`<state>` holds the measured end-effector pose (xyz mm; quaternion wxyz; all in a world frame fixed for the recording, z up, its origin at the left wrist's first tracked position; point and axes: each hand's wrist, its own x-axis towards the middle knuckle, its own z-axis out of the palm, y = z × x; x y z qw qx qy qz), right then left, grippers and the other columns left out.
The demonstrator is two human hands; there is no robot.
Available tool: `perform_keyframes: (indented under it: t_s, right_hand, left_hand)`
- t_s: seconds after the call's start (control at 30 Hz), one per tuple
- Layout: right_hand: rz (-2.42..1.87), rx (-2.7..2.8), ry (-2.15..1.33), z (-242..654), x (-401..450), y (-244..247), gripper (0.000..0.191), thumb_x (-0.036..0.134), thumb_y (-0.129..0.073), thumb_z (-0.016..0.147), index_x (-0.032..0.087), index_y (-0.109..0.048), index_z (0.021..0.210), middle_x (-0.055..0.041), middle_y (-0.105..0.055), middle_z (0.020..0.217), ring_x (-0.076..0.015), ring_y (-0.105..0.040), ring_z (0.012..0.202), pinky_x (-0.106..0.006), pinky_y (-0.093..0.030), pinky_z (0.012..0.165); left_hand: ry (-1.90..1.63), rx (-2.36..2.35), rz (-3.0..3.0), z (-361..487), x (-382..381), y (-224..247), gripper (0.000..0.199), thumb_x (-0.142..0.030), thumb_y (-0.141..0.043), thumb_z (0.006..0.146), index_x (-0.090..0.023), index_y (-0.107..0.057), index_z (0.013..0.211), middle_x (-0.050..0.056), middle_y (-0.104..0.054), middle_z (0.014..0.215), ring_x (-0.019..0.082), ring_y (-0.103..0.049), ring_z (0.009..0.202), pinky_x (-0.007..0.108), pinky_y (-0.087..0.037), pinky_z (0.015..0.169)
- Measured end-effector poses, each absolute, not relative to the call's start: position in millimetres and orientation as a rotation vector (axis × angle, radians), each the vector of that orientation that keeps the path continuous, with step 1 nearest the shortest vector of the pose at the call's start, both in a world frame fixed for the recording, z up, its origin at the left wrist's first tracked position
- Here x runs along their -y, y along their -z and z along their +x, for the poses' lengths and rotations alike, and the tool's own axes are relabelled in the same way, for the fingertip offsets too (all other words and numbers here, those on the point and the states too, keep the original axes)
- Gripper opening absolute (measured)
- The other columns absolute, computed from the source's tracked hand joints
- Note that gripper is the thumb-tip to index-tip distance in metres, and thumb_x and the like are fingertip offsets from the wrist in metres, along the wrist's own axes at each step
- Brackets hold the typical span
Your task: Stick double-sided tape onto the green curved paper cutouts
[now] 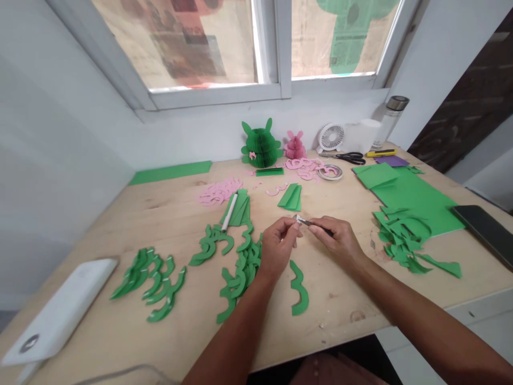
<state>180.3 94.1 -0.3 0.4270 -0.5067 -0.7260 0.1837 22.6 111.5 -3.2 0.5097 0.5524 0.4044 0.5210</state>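
My left hand (280, 241) is closed, thumb against fingers, on a small white piece (297, 218). My right hand (335, 238) is closed round a slim dark tool (316, 224), whose light tip meets the white piece; its exact kind is too small to tell. Below the hands lies a single wavy green paper strip (298, 289). Beside my left forearm is a heap of wavy green paper strips (240, 270), partly covered by the arm. Farther left, more green strips (154, 278) carry white patches. A folded green paper piece (290, 197) lies just beyond my fingers.
Green paper scraps (403, 235), green sheets (425, 198) and a dark phone (487, 232) lie right. Pink cutouts (220, 191), a tape roll (329, 171), scissors (350, 157), a fan (331, 137) and a green paper figure (261, 145) are behind. A white device (64, 310) stands left.
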Motion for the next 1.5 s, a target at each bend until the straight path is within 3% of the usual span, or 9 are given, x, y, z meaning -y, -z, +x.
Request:
perform_keyframes:
  t_s: [1.0, 1.5]
  right_hand:
    - [-1.277, 1.824, -0.411, 180.0, -93.9, 0.5, 0.026, 0.034, -0.051, 0.087, 0.021, -0.071, 0.097, -0.0049, -0.071, 0.078, -0.0157, -0.063, 0.067, -0.026, -0.047, 0.059]
    - [-1.300, 1.812, -0.399, 180.3, -92.5, 1.9, 0.023, 0.031, -0.053, 0.086, 0.021, -0.071, 0.097, -0.0052, -0.071, 0.083, -0.0169, -0.065, 0.073, -0.027, -0.049, 0.066]
  left_hand:
    - [-1.244, -0.973, 1.314, 22.9, -111.3, 2.5, 0.017, -0.031, -0.058, 0.076, -0.017, -0.059, 0.068, -0.002, -0.059, 0.059, 0.007, -0.044, 0.045, 0.021, -0.035, 0.046]
    - [-1.253, -0.964, 1.330, 22.9, -111.7, 3.9, 0.015, -0.029, -0.057, 0.078, -0.017, -0.060, 0.071, -0.003, -0.058, 0.059, 0.006, -0.044, 0.045, 0.020, -0.035, 0.047]
